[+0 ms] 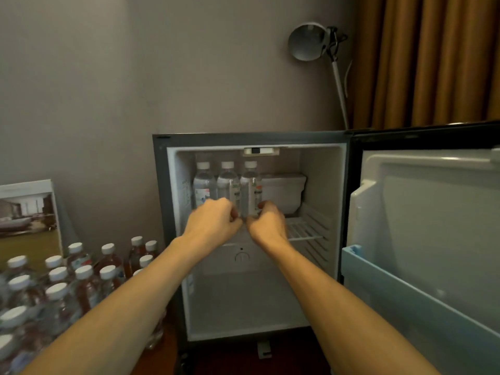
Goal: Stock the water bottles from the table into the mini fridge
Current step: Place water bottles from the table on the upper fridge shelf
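You see a dark grey mini fridge (pixel 162 185) with a white interior and a white wire shelf (pixel 305 228). The three water bottles (pixel 228 185) inside are clear with white caps and pale labels. Your door (pixel 433 226) lining is white with a pale blue bin (pixel 405 301). Table bottles (pixel 67 288) are clear or reddish-brown, white-capped. The wall (pixel 108 77) is grey, the curtain (pixel 433 58) ochre-striped, the lamp (pixel 308 41) silver-grey.

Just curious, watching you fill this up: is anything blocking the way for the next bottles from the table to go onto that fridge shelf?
Nothing visible blocks it. The fridge door stands wide open, and the wire shelf is bare to the right of the three bottles already standing there. Only the white box behind limits depth.
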Demonstrator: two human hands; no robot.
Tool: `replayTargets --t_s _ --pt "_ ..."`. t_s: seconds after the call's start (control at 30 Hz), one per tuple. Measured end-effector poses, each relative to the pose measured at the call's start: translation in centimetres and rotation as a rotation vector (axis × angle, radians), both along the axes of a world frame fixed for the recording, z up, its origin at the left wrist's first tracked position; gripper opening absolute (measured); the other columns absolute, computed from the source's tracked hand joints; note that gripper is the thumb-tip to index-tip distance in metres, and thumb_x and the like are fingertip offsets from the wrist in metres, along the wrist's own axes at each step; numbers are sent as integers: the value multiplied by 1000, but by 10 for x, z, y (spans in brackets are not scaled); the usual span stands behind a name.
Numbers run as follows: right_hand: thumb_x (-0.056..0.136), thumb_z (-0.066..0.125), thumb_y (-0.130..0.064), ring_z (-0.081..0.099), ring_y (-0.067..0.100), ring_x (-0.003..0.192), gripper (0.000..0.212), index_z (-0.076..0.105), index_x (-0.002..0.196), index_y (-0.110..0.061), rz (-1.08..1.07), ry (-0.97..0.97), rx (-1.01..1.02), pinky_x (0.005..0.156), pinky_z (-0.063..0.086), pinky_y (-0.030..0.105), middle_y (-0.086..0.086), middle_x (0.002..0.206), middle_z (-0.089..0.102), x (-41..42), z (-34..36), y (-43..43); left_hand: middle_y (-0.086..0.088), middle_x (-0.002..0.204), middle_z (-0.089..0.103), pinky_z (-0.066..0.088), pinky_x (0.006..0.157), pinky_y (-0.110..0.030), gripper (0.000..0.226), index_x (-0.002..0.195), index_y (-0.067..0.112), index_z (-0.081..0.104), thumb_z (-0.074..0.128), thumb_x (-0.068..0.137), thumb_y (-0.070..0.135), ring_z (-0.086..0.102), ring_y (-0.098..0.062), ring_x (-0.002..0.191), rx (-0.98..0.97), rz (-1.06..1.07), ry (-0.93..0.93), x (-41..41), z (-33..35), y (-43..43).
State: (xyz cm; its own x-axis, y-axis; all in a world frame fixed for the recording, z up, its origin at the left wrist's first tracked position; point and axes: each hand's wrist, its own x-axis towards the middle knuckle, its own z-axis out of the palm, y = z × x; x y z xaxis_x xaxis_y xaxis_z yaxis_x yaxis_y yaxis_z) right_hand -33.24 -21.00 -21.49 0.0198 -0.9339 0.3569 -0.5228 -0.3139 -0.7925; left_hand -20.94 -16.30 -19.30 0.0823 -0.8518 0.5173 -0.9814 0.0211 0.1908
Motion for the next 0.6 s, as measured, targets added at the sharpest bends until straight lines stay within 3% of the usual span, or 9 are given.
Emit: replayTargets --t_s 0.1,0.2,0.33,0.6 --pt "92 65 -15 64 34 111 37 57 128 -9 29 -5 -17 89 56 42 14 124 66 2 1 25 2 105 75 58 83 -41 22 110 31 72 63 92 40 68 -28 104 -23 44 -23 8 4 32" --pt "96 62 -21 63 32 116 38 57 132 -9 62 5 -54 96 54 45 12 128 65 9 5 49 7 108 75 56 86 -41 28 120 31 66 62 94 41 68 -25 106 -44 80 -39 19 4 64" --pt "97 62 -22 63 30 116 38 58 132 -10 113 27 -93 95 53 41 10 127 67 24 6 76 14 108 74 51 83 -37 26 121 32 66 62 96 38 66 -21 108 -57 136 -49 39 0 105" --pt "95 67 -20 64 23 114 33 63 127 -14 285 24 -89 99 55 41 5 121 69 73 -3 122 12 113 73 54 87 -38 29 120 32 68 63 94 44 66 -19 110 -68 230 -32 89 -18 168"
